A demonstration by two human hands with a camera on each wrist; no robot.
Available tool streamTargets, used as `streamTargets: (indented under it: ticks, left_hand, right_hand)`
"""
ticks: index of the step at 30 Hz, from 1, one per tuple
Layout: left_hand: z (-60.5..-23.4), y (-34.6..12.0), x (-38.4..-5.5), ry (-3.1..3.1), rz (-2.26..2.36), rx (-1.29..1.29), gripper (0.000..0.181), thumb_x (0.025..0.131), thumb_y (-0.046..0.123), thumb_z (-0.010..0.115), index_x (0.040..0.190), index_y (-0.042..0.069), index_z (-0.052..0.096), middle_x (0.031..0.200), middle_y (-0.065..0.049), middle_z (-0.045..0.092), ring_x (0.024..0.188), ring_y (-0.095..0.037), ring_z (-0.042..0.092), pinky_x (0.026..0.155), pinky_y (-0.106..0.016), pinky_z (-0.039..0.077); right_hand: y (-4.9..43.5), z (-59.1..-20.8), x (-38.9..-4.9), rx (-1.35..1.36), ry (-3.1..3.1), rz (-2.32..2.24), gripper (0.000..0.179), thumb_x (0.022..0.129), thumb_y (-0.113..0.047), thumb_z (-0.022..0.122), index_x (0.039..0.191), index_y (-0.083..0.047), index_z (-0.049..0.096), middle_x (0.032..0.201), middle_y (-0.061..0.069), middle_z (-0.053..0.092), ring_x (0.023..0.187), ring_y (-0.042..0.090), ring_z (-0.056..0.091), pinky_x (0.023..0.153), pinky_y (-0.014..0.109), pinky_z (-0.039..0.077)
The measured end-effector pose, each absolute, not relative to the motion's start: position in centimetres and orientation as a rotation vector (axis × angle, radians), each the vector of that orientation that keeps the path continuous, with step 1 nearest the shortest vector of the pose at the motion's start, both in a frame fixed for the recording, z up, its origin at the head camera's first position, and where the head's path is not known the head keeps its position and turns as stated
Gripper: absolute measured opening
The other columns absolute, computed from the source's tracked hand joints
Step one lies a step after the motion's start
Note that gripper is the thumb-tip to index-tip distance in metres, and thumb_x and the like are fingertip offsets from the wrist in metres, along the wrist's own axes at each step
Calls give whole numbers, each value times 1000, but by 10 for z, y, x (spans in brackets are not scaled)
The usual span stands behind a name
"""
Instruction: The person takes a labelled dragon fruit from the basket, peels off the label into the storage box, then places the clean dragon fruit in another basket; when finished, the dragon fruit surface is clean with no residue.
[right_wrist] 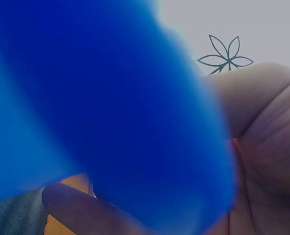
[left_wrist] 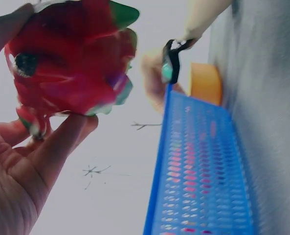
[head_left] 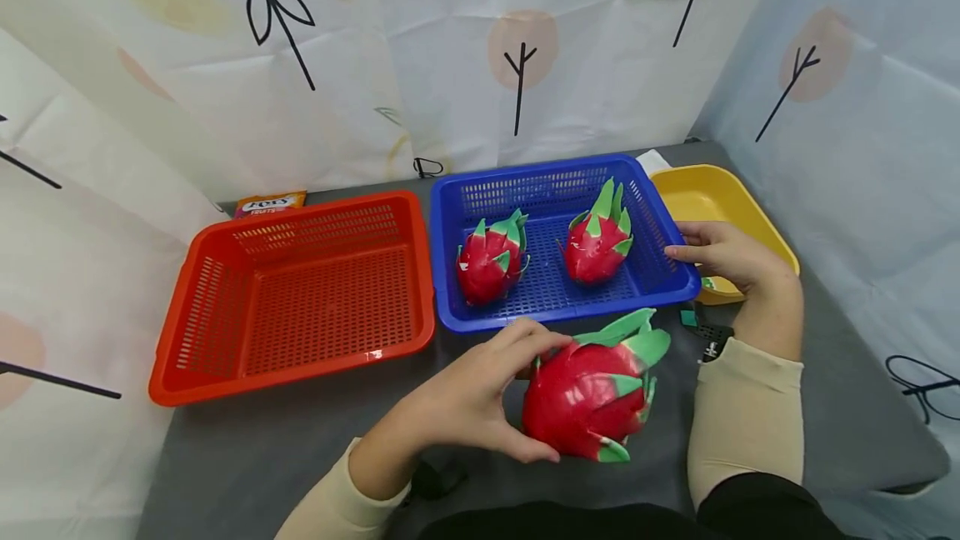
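Observation:
My left hand (head_left: 487, 386) grips a red dragon fruit (head_left: 585, 398) with green leaf tips, thumb on the near side and fingers on the far side. It is held up in front of the blue basket (head_left: 551, 304); the left wrist view shows a dark spot on its underside. Inside that basket lie two more dragon fruits, one on the left (head_left: 487, 265) and one on the right (head_left: 596, 244). My right hand (head_left: 731, 255) holds the basket's right rim, which blurs across the right wrist view and hides part of the fingers.
An orange-red basket (head_left: 416, 273) stands left of the blue one, with an orange snack packet (head_left: 270, 203) behind it. On the right is a yellow basin (head_left: 693, 182), partly covered by my right hand. Grey cloth (head_left: 300, 457) covers the table; patterned white curtains (head_left: 450, 40) surround it.

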State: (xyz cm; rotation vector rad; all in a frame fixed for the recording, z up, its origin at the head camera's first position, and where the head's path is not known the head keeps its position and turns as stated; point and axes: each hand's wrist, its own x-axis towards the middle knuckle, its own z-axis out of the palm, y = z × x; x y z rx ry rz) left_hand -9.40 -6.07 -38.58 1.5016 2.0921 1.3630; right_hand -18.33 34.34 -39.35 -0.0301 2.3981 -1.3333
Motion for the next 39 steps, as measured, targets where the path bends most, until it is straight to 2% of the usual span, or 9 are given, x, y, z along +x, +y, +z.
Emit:
streamTargets:
  ticks: [4,8,16,21,30,36,39]
  left_hand:
    - [-380,-66,-106,2202,1452,1466,96,70,27,97,150,11,45,130,-3,50,120,-13,51,87,-24,56]
    - [-377,-63,-128,2364,1473,1367,97,69,29,97,150,12,46,130,-2,49,120,-13,49,87,-29,58]
    - [-381,-42,-177,2675,1341,1001,92,70,35,96,147,13,50,127,-3,51,114,-15,52,84,-37,60]
    - [-390,-27,-195,2787,1179,779,95,72,40,93,148,9,46,131,-7,49,120,-21,53,88,-43,59]
    - [-410,-10,-200,2950,950,610,95,72,38,94,147,4,46,131,-13,49,120,-27,55,92,-45,57]
    - [-408,-4,-192,3015,794,621,95,77,43,90,151,5,44,136,-13,49,129,-27,47,93,-42,57]
    - [-392,-11,-194,2999,790,671,93,83,49,84,154,7,42,144,-14,47,135,-29,42,101,-43,52]
  right_hand:
    - [339,-399,-188,-33,2386,-1361,62,106,-27,58,154,6,37,135,29,60,107,31,71,89,36,58]
    - [336,-401,-194,-40,2387,-1366,61,107,-25,57,154,8,36,137,29,59,110,31,69,92,41,57]
    - [333,-402,-200,-42,2378,-1372,63,107,-27,58,155,6,35,140,30,56,115,37,66,95,45,55]
    - [330,-401,-204,-60,2379,-1359,62,107,-26,57,155,6,36,140,30,57,115,36,67,95,45,55]
    - [321,-397,-213,-103,2380,-1341,62,107,-26,58,155,6,36,139,29,58,115,37,66,95,44,55]
    - [318,-393,-213,-95,2431,-1250,64,107,-27,57,155,8,33,138,30,57,116,39,65,96,50,54]
    - [319,-381,-210,-53,2510,-1143,73,107,-36,55,156,9,27,136,33,55,114,43,63,98,55,52]
